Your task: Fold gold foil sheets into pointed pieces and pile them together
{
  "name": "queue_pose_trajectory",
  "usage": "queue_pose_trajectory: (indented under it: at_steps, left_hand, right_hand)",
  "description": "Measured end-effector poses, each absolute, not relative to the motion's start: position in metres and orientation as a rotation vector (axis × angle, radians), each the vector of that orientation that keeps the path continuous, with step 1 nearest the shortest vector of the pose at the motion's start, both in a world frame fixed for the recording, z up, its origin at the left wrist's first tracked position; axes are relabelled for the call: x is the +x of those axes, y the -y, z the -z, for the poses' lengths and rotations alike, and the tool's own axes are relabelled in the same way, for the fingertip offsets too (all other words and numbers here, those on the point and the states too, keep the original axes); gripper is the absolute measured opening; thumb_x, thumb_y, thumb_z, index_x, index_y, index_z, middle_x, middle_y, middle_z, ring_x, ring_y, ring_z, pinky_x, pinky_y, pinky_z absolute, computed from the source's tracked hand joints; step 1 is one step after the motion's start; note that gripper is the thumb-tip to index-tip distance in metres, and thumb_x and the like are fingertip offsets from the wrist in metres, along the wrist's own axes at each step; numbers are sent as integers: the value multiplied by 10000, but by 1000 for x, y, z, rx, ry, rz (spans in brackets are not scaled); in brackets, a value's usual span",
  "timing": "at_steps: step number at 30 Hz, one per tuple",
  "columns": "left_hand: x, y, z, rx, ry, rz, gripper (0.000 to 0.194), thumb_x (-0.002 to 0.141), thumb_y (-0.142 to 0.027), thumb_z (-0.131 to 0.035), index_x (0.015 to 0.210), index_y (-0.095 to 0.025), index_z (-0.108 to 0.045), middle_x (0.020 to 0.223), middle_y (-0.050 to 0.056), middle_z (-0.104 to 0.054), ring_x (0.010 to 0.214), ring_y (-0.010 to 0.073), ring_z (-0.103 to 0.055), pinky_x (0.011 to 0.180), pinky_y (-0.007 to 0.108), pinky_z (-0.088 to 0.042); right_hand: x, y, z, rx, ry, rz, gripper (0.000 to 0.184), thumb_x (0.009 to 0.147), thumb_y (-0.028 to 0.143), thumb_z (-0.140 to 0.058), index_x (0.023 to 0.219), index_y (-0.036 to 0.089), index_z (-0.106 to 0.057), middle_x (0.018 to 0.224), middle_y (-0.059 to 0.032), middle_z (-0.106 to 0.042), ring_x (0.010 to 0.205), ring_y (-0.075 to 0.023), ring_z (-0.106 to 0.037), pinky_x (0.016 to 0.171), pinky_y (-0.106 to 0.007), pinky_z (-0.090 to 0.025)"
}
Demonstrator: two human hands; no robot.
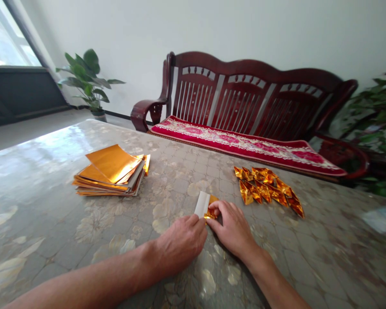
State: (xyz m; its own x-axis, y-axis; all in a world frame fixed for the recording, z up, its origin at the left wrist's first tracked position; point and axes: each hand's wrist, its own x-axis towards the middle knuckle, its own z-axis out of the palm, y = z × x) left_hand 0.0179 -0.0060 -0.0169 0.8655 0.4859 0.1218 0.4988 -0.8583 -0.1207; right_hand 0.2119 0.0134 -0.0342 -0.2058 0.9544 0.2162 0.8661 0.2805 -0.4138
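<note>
Sheet in hand: a small foil sheet (203,204), partly folded – pale, matte backing showing beside shiny, creased gold – at the centre of the clock, low over the table.
Left hand (184,238): at seven o'clock, fingertips bunched closed on the sheet's near edge.
Right hand (232,224): at four o'clock, fingers curled, thumb and forefinger only slightly parted with the crinkled gold part between them.
Flat stock: stack of foil sheets (107,171) toward ten o'clock, square-cornered and unevenly piled, the top one smooth and turned askew.
Folded shapes: folded foil pieces (266,189) toward two o'clock, pointed, faceted and glossy, lying close together in a cluster.
Surface: table (122,231) with a glossy covering, patterned in grey-beige flowers and lattice lines.
Seat: bench (241,92) at twelve to one – dark, polished reddish wood, slatted back, curved arms; on it a red floral runner (244,143).
Greenery: broad-leaved potted plant (91,79) toward eleven; leafy plant (381,124) toward two.
</note>
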Motion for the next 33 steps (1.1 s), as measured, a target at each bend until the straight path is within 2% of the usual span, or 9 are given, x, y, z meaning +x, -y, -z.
queue_pose_trajectory:
  at_steps: [14,19,23,27,30,33]
  left_hand:
    - [19,7,18,-2923,829,149,121,888,-100,-530,978,-133,-603,947,89,-609,845,233,-527,678,343,-454]
    - [19,8,20,-2928,845,148,134,894,-97,-519,997,-129,-600,965,90,-612,853,235,-533,689,344,-466]
    - [19,9,22,-2951,894,156,141,894,-91,-533,1018,-125,-591,976,90,-612,889,234,-541,734,336,-481]
    - [20,9,24,-2971,961,162,157,881,-83,-550,1030,-121,-583,980,91,-612,903,238,-545,761,341,-490]
    - [20,9,22,-2973,988,148,151,896,-88,-536,1036,-122,-581,991,89,-613,905,238,-548,767,343,-493]
    - [21,10,19,-2972,981,120,137,913,-103,-524,1033,-121,-586,1000,89,-615,906,240,-549,755,342,-498]
  right_hand:
    - [214,-18,33,-1645,2137,-332,136,869,177,-567,980,254,-585,951,-9,-647,933,-218,-540,822,-348,-370]
    - [220,-21,36,-1599,2141,-332,107,902,173,-528,943,246,-595,949,-9,-651,926,-210,-551,819,-337,-381]
    - [221,-18,36,-1542,2129,-262,170,965,213,-466,880,235,-611,921,-27,-647,915,-209,-560,826,-335,-393]
    - [218,-12,32,-1549,2168,-147,151,939,278,-563,808,238,-627,875,-25,-642,893,-216,-548,813,-339,-391]
    - [216,-11,29,-1558,2180,-148,80,882,257,-639,804,240,-635,870,-15,-644,892,-216,-546,806,-340,-389]
    - [216,-13,28,-1553,2184,-182,98,871,236,-647,776,236,-621,857,-7,-638,887,-208,-542,807,-338,-385]
